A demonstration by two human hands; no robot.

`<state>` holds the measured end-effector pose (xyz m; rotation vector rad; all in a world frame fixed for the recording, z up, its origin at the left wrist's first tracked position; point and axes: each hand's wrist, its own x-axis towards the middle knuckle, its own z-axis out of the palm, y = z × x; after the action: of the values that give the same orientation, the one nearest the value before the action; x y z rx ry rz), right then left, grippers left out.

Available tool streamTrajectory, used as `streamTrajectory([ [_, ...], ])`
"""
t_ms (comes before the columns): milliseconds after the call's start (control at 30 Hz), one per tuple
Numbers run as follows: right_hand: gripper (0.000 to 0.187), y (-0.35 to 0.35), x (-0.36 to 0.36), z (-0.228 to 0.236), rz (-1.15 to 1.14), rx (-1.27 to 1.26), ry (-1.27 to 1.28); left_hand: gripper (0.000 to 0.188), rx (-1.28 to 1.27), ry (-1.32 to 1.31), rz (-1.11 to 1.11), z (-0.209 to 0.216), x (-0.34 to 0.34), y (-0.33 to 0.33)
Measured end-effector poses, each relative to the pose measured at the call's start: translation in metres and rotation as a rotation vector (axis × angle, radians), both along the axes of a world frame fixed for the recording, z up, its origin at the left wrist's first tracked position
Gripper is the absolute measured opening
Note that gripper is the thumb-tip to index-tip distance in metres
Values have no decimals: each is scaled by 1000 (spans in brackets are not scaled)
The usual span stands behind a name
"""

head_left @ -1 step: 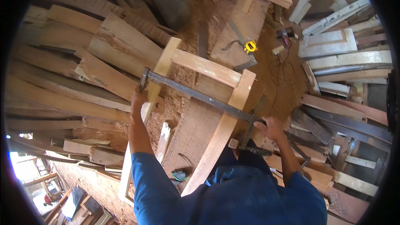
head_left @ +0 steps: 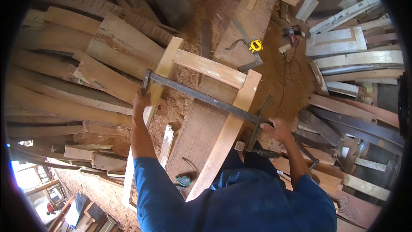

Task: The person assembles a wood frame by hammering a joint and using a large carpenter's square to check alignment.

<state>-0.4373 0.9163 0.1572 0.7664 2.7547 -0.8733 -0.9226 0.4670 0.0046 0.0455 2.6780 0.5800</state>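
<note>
A long dark metal bar clamp [head_left: 201, 96] lies across a pale wooden frame, spanning its two long side rails. My left hand [head_left: 140, 99] is closed round the clamp's jaw end, outside the left rail [head_left: 165, 66]. At the other end, past the right rail [head_left: 223, 146], my right hand [head_left: 279, 129] grips the clamp by the end of its bar. The sliding jaw and its screw hang just beside that hand, with a small wood block [head_left: 239, 146] near the screw. A crosspiece [head_left: 210, 69] joins the rails at the far end.
A yellow tape measure [head_left: 255, 46] and a metal square [head_left: 251, 65] rest on a board ahead. Another tape measure [head_left: 183, 180] lies inside the frame. Stacked planks [head_left: 64, 99] crowd the left; a corded power tool [head_left: 293, 34] and more timber [head_left: 360, 62] are on the right.
The whole view has shifted slightly. Both hands keep the same hold on the bar clamp, and the clamp and frame stay put relative to each other.
</note>
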Motion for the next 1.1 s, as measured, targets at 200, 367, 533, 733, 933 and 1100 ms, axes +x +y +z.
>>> streamTrajectory([
  [200,61,31,8,-23,13,-55,-167,45,81,108,-133,21,26,31],
  [367,65,51,33,-36,-50,-120,-108,38,94,168,-168,32,58,54],
  [533,71,61,38,-45,-50,-225,-214,30,299,-43,-45,55,65,67],
  [733,71,70,39,-41,-28,-298,-204,27,317,-157,-153,55,45,66],
  [933,71,72,42,-43,-109,-319,-252,37,221,6,-260,32,18,88],
  [1100,69,69,39,-31,-131,-332,-243,26,222,134,-291,22,12,93],
])
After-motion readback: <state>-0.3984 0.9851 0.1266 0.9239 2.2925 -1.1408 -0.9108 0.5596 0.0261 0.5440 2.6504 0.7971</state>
